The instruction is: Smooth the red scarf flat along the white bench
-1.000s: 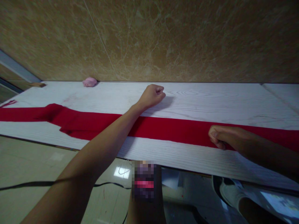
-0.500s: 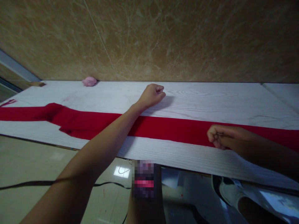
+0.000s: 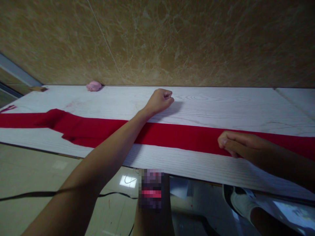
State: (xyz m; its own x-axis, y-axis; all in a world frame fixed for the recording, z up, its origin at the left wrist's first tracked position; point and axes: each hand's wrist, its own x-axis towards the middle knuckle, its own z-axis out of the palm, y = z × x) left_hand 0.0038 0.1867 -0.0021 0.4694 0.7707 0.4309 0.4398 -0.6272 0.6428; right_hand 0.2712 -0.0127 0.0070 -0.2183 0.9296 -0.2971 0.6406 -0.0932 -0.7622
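Note:
A long strip of red cloth [image 3: 182, 137] lies along the white table, folded over and bunched toward its left part. My left hand [image 3: 161, 100] is a fist above the table's far side, beyond the cloth, and nothing shows in it. My left forearm crosses over the cloth and hides a piece of it. At the right, my right hand [image 3: 232, 143] is also closed in a fist, over the near edge of the cloth. Its thumb lies across the curled fingers, with no object visible in them. Whether this hand touches the cloth I cannot tell.
A brown marbled wall [image 3: 157, 42] rises behind the white table [image 3: 209, 103]. By the wall rest a small pink object [image 3: 94, 86] and a small brown block [image 3: 38, 89]. Red tassels [image 3: 8, 108] lie at the far left. Below are a black cable [image 3: 115, 193] and a shoe [image 3: 240, 201].
My right thumb has moved onto the front of the curled fingers. My left hand and the red cloth look the same.

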